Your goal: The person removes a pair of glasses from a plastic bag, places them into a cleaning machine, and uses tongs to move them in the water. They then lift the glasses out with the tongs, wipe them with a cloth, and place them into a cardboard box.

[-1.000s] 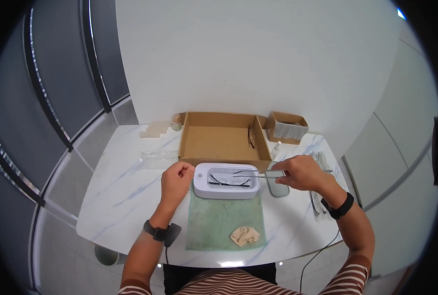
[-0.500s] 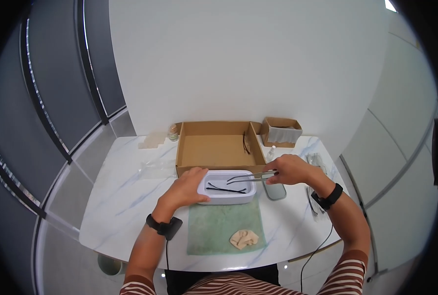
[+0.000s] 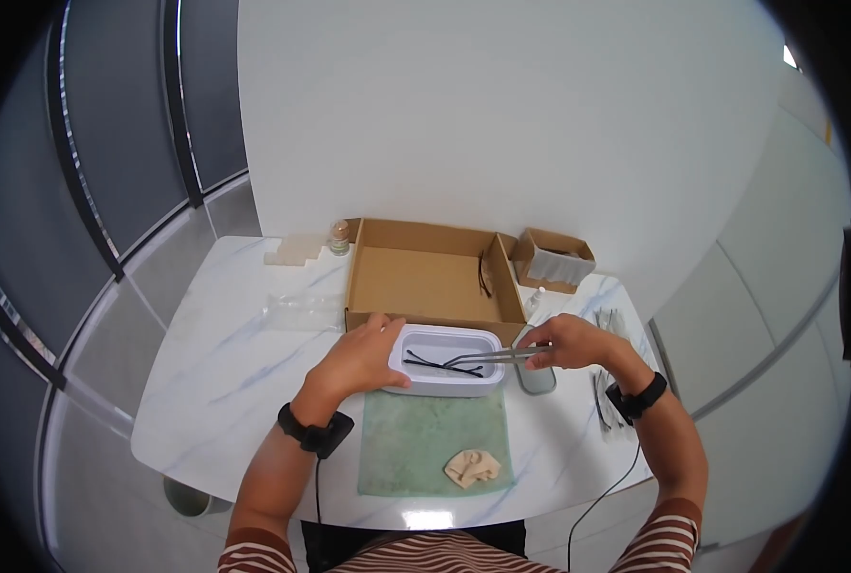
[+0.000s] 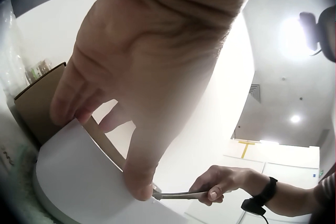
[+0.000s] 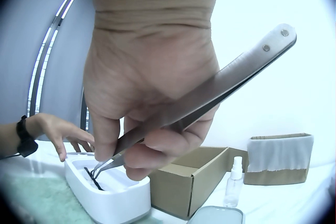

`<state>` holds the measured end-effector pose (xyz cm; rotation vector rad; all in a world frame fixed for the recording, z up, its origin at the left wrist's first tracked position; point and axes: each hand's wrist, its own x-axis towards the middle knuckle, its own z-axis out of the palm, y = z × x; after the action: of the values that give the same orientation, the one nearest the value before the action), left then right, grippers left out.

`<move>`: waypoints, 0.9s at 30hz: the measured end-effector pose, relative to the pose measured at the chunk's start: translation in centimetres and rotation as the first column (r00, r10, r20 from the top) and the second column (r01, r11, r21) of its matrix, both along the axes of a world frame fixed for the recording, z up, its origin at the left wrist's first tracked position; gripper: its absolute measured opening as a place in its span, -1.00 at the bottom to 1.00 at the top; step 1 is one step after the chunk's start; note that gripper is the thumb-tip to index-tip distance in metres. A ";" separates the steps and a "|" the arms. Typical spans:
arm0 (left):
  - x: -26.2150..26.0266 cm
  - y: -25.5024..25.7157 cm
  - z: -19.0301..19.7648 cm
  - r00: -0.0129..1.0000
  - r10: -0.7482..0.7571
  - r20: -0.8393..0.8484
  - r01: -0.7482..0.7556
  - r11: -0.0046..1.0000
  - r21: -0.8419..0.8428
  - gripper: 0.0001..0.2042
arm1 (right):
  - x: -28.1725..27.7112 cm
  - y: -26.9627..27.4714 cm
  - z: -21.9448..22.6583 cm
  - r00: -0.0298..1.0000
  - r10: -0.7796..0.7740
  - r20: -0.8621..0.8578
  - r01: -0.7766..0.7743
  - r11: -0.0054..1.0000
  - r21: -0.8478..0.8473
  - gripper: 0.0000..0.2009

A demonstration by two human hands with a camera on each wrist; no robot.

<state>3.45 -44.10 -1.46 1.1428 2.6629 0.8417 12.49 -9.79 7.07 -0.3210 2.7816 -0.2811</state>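
Head view has the white tub (image 3: 449, 389) mid-table, dark rods (image 3: 425, 362) lying crossed inside. The left hand (image 3: 359, 361) grips its left end, thumb on the near wall, fingers over the far rim, some fingertips hidden. The right hand (image 3: 574, 342) pinches steel tweezers (image 3: 507, 354) between thumb and fingers; their bent tips reach the rods, but whether they clamp one I cannot tell. Left wrist view cuts off the tub and conceals its inside. Clear packets (image 3: 613, 426) lie partly behind the right wrist, contents hard to make out.
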 end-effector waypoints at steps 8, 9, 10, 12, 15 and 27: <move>0.2 0.1 0.6 0.997 0.064 0.036 -0.060 0.992 -0.110 -0.06 | 0.2 -0.4 0.2 0.999 0.013 0.036 -0.011 0.999 -0.051 -0.64; 0.1 0.1 0.4 0.997 0.062 0.036 -0.057 0.992 -0.111 -0.06 | 0.2 -0.4 0.1 0.999 0.010 0.035 -0.009 0.999 -0.052 -0.64; -0.2 0.0 0.0 0.998 0.057 0.027 -0.053 0.993 -0.109 -0.05 | 0.1 -0.5 -0.1 0.999 0.011 0.051 -0.008 0.998 -0.055 -0.62; -0.4 0.0 -0.3 0.998 0.052 0.020 -0.049 0.993 -0.107 -0.04 | 0.2 -0.5 -0.4 0.998 0.012 0.068 -0.008 0.998 -0.058 -0.60; -0.4 0.0 -0.4 0.998 0.059 -0.004 -0.059 0.990 -0.127 -0.04 | 0.5 -0.7 -0.6 0.998 0.066 -0.015 -0.067 0.996 -0.057 -0.63; -0.5 0.0 -0.6 0.999 0.039 -0.010 -0.040 0.991 -0.129 0.00 | 3.2 -3.6 0.2 0.947 0.130 -0.292 -0.053 0.965 0.258 -0.68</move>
<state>2.99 -44.14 -2.10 1.0683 2.7090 0.6602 15.65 -13.41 7.27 -0.4662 3.0486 0.1533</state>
